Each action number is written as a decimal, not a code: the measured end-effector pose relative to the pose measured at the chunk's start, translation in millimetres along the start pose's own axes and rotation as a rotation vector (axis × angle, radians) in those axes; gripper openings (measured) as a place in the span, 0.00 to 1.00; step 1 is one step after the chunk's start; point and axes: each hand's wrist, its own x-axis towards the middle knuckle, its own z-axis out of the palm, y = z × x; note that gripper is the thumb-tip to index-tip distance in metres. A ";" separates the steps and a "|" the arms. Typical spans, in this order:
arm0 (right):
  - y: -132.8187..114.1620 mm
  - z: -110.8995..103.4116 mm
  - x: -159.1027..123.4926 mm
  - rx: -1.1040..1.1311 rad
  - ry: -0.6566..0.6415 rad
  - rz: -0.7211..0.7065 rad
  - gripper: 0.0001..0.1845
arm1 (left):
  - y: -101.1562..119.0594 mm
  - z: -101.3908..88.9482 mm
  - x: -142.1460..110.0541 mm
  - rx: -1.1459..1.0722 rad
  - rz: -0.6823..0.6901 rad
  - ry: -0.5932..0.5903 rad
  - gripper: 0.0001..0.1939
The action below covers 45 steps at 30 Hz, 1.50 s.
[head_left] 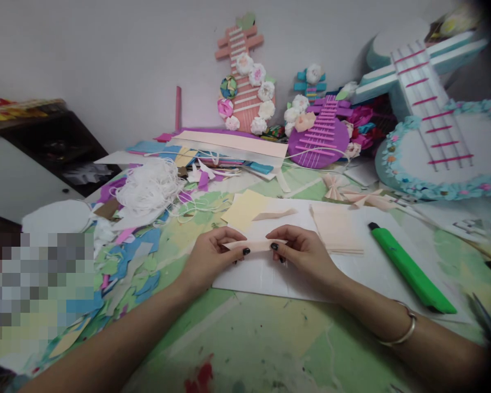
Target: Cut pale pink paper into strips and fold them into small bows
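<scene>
Between my hands stretches a narrow folded strip of peach crepe paper (257, 246), held level over a white board (245, 275). My left hand (213, 251) pinches its left end, thumb in front. At the other end, my right hand (300, 248) pinches it in the same way. Just beyond my right hand lies a stack of peach paper squares (337, 226). A pale yellow paper piece (245, 208) and a loose peach strip (275, 214) lie behind my fingers. Farther back are pleated peach paper bows (333, 187).
A green utility knife (411, 267) lies on the board's right side. Coloured paper scraps (126, 267) and a heap of white string (149, 185) spread to the left. Decorated paper instruments, pink (243, 87), purple (319, 139) and light blue (437, 136), stand along the wall.
</scene>
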 end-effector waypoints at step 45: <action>-2.9 4.8 -5.9 -0.026 -0.121 0.099 0.09 | 2.9 4.0 -1.4 -0.226 -0.090 -0.287 0.19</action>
